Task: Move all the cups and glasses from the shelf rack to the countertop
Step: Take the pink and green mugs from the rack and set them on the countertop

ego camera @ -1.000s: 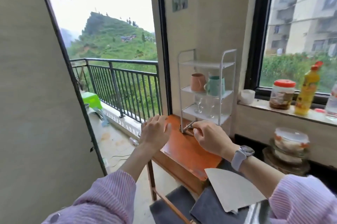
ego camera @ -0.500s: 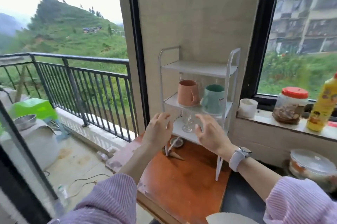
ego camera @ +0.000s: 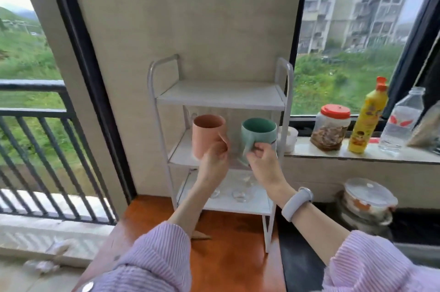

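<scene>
in the head view we see a white three-tier shelf rack (ego camera: 221, 97) standing on an orange-brown wooden tabletop (ego camera: 228, 256) against a pale wall. on its middle tier sit a matte pink cup (ego camera: 207, 133) to the left and a teal mug (ego camera: 258, 131) to the right, both plain cylinders with side handles. our left hand (ego camera: 214, 160) has its fingers curled around the pink cup's handle, and our right hand (ego camera: 263, 163) grips the teal mug's handle the same way. on the bottom tier, clear glasses (ego camera: 239, 193) are partly hidden behind our wrists, so we cannot tell how many.

half a second ago both hands hovered open in front of the lower shelf; now they have risen to the middle tier and closed on the handles, and the rack fills more of the view.

the rack's frame is thin rounded metal tube with flat smooth shelves. a grey band (ego camera: 296, 203) wraps our right wrist, and the sleeves are ribbed lilac fabric.
</scene>
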